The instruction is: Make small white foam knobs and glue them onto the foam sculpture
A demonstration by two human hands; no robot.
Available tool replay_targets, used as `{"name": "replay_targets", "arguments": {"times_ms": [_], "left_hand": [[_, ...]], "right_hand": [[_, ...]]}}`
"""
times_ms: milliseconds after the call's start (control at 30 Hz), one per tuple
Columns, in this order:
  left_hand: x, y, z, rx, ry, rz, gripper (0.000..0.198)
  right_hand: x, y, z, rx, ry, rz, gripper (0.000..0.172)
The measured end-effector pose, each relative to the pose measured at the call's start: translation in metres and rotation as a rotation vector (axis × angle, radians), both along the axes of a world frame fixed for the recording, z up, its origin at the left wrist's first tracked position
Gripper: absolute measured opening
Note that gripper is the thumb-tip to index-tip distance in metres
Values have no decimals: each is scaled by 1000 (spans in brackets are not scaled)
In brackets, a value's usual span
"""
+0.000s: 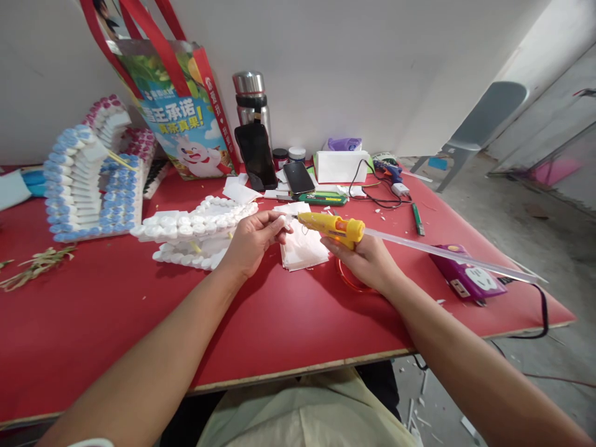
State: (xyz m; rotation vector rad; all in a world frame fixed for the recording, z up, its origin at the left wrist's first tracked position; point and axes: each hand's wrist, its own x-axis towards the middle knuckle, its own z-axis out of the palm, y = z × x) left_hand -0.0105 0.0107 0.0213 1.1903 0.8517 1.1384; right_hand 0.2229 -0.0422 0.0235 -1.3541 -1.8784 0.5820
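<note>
My right hand (365,257) is wrapped round a yellow hot glue gun (333,225), and a long clear glue stick (447,253) sticks out of its back. The gun's nozzle points left, at the fingertips of my left hand (255,239). Those fingers pinch a small white piece (285,220), too small to make out fully. Just left of that hand lies a structure of white rolled pieces (186,226) with yellow sticks in it. Below the nozzle rests a stack of thin white paper sheets (302,248).
Blue-and-white and pink rolled-piece structures (88,186) stand at the left beside a shopping bag (186,118). Behind are a steel thermos (251,99), an upright phone (256,156) and a flat phone (298,178). A purple power strip (468,273) lies right, near a green cutter (418,219).
</note>
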Motion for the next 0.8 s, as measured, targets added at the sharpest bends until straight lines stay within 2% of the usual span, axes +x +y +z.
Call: {"name": "replay_targets", "arguments": {"times_ms": [433,633,800], "left_hand": [[0,0,1,-12,-40,-9,21],[0,-4,2,13,-36,-49,20],[5,-9,3,11,-41,-54,24]], "right_hand": [[9,5,-1,-36,47,-120,43],[55,11,4,-78,112,-318,46],[99,12,-16,-131,142,-548,45]]}}
